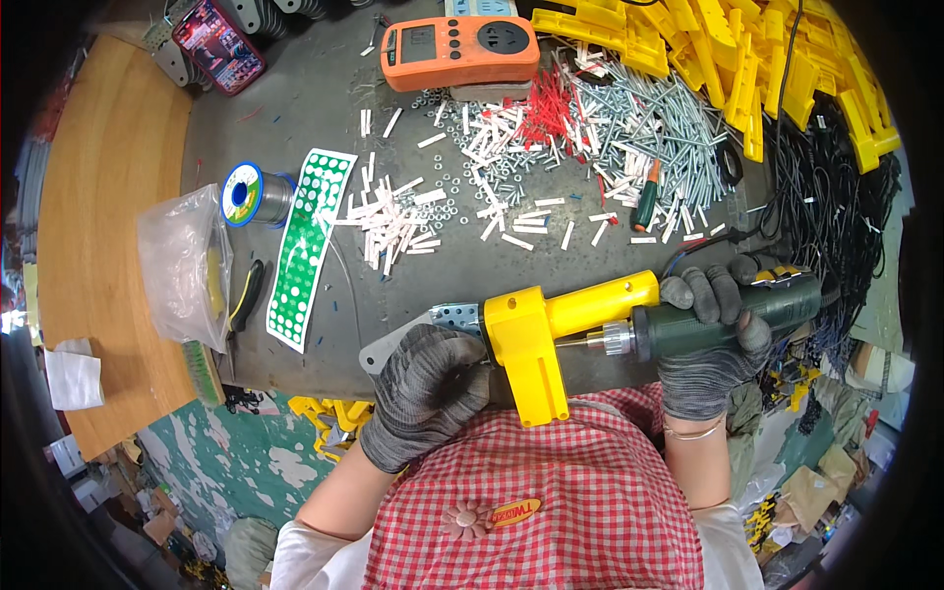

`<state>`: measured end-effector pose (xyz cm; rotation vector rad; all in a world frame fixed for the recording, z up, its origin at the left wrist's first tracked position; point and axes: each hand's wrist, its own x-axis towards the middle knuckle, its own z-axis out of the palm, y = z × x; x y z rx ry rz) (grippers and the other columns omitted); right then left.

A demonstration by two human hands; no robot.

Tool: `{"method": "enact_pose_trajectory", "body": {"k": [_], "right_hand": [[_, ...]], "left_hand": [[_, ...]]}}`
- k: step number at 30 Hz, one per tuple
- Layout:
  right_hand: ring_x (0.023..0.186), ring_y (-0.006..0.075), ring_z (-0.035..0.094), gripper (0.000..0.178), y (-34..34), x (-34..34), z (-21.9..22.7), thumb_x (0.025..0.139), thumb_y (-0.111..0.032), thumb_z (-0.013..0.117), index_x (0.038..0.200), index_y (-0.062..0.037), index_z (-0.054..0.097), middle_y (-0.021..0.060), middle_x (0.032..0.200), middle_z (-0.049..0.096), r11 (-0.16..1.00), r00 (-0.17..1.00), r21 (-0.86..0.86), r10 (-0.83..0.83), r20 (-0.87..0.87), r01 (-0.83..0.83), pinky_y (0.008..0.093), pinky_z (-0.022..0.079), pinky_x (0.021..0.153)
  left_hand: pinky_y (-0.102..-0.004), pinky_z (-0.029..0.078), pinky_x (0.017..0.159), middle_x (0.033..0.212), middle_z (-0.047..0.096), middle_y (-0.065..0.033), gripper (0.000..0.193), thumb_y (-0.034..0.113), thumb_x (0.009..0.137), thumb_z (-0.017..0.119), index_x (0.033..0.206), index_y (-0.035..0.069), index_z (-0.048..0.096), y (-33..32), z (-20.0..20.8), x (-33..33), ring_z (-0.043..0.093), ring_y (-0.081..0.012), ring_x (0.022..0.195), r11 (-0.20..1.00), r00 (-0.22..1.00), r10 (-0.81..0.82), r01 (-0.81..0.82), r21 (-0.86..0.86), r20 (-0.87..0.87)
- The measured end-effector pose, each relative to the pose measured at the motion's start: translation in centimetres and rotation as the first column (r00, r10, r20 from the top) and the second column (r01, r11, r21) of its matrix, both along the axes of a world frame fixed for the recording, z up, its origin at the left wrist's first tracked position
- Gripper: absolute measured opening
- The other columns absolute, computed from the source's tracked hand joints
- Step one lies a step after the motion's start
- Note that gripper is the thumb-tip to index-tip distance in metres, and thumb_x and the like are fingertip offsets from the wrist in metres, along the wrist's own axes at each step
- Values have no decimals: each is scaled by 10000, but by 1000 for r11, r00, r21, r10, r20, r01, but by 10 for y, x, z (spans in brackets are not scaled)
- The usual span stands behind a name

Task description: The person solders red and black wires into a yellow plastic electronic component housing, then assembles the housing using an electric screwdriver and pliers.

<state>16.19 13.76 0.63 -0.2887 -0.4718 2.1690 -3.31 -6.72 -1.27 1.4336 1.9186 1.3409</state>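
My left hand [423, 393], in a grey knitted glove, is closed round the metal end of a yellow plastic tool housing [526, 344]. A perforated metal sleeve [455, 317] and a flat grey metal plate [395, 339] stick out beside its fingers. My gloved right hand [713, 369] is wrapped round a dark green electric screwdriver [787, 303], held nearly level. Its silver chuck [617, 338] points left, and the thin bit reaches the side of the housing's block. Whether the bit sits in a screw is hidden.
White sleeves [393, 226], nuts, red pieces [551, 108] and long screws [669, 118] lie in heaps beyond my hands. Around them are a green-handled screwdriver [647, 202], an orange meter [457, 52], a solder spool [254, 195], a green sticker sheet [310, 251], yellow housings [757, 59] and black cables [836, 226].
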Motion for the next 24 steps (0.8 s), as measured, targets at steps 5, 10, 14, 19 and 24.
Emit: {"method": "enact_pose_trajectory", "body": {"k": [5,10,14,19,24], "right_hand": [[749,141,482,382,-1,1,-3,782,-97,740,1113,-152,556,-43,762,511,1000,1000,2,-19,6,19,360,392,856],[745,141,507,380,-1,1,-4,787,-77,734,1123,-147,570,-37,762,543,1000,1000,6,5,-18,-5,359,398,861],[754,139,523,378,-2,1,-5,790,-77,737,1121,-147,567,-34,774,567,1000,1000,5,9,-14,-9,358,406,868],[744,142,519,388,1,-1,-5,787,-72,740,1123,-147,562,-31,766,552,1000,1000,-23,10,-24,-11,360,410,876],[734,155,476,379,-2,9,-1,740,-150,700,1094,-122,567,-22,725,477,998,1000,-63,-6,23,7,354,416,882]], "left_hand": [[-393,498,714,879,656,-85,290,-9,761,777,1010,68,649,-5,-10,-2,634,-287,787,1000,995,-11,10,15,97],[-388,506,721,913,677,-80,299,-29,760,777,1018,71,661,-3,-3,-4,652,-278,822,999,999,-43,43,21,-34],[-386,513,739,917,679,-80,306,-32,764,773,1030,70,662,-9,-9,-8,652,-278,821,997,988,-62,55,52,140],[-379,528,755,913,688,-90,280,-17,760,782,1006,67,677,-3,-2,-9,664,-274,837,998,996,-63,64,-15,56],[-378,531,763,901,685,-92,290,-6,737,792,995,63,682,3,-1,-10,670,-275,854,993,994,-105,103,53,32]]}}
